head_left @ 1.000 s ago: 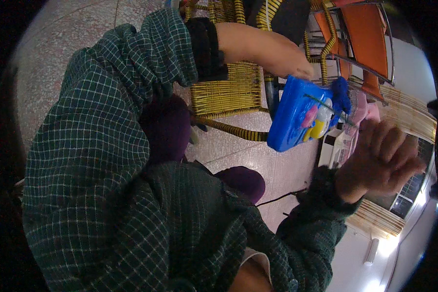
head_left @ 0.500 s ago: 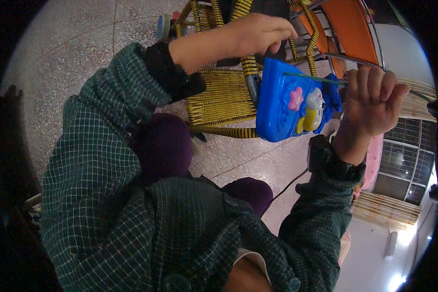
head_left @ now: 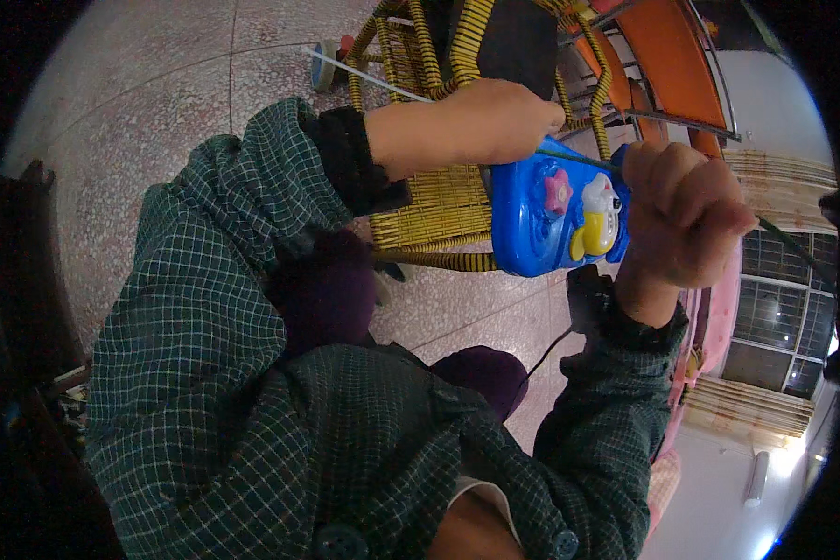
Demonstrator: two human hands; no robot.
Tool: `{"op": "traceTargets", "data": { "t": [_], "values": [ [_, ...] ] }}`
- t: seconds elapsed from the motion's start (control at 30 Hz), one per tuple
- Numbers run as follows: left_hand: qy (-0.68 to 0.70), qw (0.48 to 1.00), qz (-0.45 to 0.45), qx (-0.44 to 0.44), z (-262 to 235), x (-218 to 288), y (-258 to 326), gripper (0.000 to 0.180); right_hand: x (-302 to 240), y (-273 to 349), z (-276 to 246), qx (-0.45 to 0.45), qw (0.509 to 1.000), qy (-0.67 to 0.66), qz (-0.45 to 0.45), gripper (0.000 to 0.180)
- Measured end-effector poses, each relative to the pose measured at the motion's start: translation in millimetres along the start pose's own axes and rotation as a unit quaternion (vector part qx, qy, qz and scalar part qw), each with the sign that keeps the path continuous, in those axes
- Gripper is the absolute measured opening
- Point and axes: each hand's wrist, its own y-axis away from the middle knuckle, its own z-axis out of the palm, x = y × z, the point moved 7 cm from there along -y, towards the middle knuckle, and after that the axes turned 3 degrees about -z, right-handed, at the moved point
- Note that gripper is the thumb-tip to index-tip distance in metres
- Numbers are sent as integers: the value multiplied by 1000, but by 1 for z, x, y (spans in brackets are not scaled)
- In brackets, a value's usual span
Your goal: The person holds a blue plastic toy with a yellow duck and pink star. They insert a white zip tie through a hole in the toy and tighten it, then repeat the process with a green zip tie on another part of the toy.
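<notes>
A thin green strip (head_left: 579,160) stretches between my two hands, across the top of a blue plastic toy panel (head_left: 518,219). My left hand (head_left: 504,119) is closed on the strip at the panel's upper edge; its fingertips are partly hidden. My right hand (head_left: 686,210) is a fist around the same strip, whose loose length runs out to the right. A pale strip (head_left: 369,77) sticks out past my left wrist; whether it is the same piece I cannot tell. The panel carries a pink flower (head_left: 557,191) and a white-and-yellow figure (head_left: 595,224).
Behind the panel stands a yellow-and-black woven chair frame (head_left: 429,210), with a small wheel (head_left: 324,65) near it. Folded orange chairs (head_left: 672,61) are at the far right. A black cable (head_left: 546,357) hangs from my right wrist. The floor is speckled (head_left: 149,103).
My left hand has come down and right from above the panel and closed on the strip. My right hand has moved left and slightly down. The pale strip now shows behind my left wrist.
</notes>
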Motion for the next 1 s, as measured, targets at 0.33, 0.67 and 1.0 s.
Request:
{"op": "traceTargets", "data": {
  "t": [0.33,0.67,1.0],
  "values": [
    [-11,999,35,-6,-6,5,6,22,-50,-30,2,84,993,-1,-77,38],
    [-39,998,40,40,-23,-2,19,22,-25,6,-97,233,932,-274,31,35],
    [159,980,107,51,-71,22,52,24,10,14,-39,199,920,-337,30,39]
  ]
}}
